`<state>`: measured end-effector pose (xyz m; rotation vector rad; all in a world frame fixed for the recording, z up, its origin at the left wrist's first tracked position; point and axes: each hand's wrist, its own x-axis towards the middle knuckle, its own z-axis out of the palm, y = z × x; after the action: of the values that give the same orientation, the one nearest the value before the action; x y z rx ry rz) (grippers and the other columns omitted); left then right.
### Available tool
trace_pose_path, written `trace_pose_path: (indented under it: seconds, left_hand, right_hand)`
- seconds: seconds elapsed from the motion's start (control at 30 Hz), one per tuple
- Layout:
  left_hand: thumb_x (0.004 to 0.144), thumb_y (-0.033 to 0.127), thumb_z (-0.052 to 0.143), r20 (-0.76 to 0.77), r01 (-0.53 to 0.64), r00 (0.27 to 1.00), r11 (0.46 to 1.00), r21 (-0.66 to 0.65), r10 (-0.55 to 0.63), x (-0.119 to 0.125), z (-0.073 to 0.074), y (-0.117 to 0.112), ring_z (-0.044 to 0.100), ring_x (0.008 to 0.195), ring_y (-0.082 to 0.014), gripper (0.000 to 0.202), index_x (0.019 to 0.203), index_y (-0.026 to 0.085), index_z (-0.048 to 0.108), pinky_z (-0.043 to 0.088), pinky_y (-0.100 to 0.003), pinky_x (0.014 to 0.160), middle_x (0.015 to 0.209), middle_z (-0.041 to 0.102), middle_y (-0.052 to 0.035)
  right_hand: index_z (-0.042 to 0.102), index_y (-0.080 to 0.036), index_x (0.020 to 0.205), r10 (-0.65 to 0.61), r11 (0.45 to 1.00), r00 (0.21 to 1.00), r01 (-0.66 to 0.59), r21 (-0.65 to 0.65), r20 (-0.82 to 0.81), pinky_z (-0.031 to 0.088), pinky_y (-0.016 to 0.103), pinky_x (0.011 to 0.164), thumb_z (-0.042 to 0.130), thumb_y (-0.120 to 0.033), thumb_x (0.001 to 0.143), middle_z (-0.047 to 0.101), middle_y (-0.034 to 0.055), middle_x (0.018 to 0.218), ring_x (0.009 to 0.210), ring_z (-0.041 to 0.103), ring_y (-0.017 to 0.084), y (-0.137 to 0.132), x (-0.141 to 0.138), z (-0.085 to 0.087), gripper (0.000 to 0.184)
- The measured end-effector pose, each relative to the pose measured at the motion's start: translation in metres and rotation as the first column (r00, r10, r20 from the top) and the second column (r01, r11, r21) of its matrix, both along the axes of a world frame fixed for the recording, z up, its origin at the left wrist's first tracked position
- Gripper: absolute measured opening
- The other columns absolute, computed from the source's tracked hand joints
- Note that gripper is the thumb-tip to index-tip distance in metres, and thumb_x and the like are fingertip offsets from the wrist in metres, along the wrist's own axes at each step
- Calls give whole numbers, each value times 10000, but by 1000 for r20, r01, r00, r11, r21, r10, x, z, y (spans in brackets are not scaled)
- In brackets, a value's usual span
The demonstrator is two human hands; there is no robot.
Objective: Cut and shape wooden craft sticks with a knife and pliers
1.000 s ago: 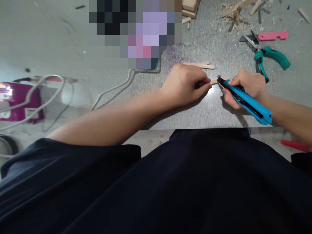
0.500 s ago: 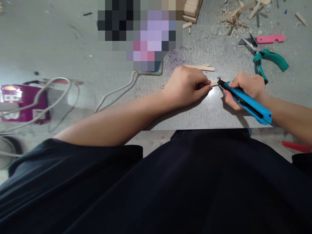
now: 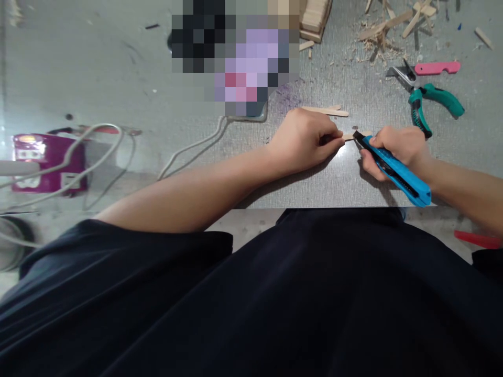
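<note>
My left hand (image 3: 308,137) pinches one end of a thin wooden craft stick (image 3: 348,137) just above the table top. Wrapped round a blue utility knife (image 3: 404,175), my right hand (image 3: 401,149) keeps the black tip against the stick. The blade itself is too small to make out clearly. Part of the stick beyond the knife is hidden by the tool and my right fingers. Two more craft sticks (image 3: 328,111) lie crossed on the table behind my left hand.
Green-handled pliers (image 3: 417,99) and a pink folding cutter (image 3: 437,68) lie beyond my right hand. Wood shavings and stick scraps (image 3: 379,37) are scattered behind them. A stack of wooden pieces (image 3: 313,21) stands at the back. A white cable (image 3: 192,144) and purple power box (image 3: 51,162) are at left.
The view has shifted slightly. The knife's rear end has swung a little toward me and to the left, while both grips stay as they were.
</note>
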<state>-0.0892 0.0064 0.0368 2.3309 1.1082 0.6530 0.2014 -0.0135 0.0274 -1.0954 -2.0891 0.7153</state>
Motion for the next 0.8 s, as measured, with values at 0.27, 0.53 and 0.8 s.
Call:
trace_pose_path:
  seconds: [0.27,0.53,0.8]
  left_hand:
    - [1079,412,696,-23,-31,999,999,-20,31,3,0,-3,762,862,-238,290,876,246,820,557,-426,889,861,823,-60]
    - [1087,422,680,-68,-34,997,999,39,37,5,2,-4,711,755,-222,342,841,231,818,512,-404,788,769,775,-54]
    - [1054,393,722,-6,-10,1000,1000,17,10,3,3,-2,731,768,-224,254,861,254,809,572,-411,804,776,788,-40]
  right_hand:
    - [481,-294,854,40,966,990,-74,248,139,458,365,565,649,-539,1113,570,-15,631,558,607,196,-12,-19,14,395]
    - [511,-289,802,105,989,978,-122,84,180,536,347,611,755,-623,1081,591,-11,608,624,661,206,-9,-18,18,498]
    - [627,-293,880,-80,984,996,72,163,41,585,380,633,787,-530,1017,657,-20,661,588,632,197,-14,-13,20,317]
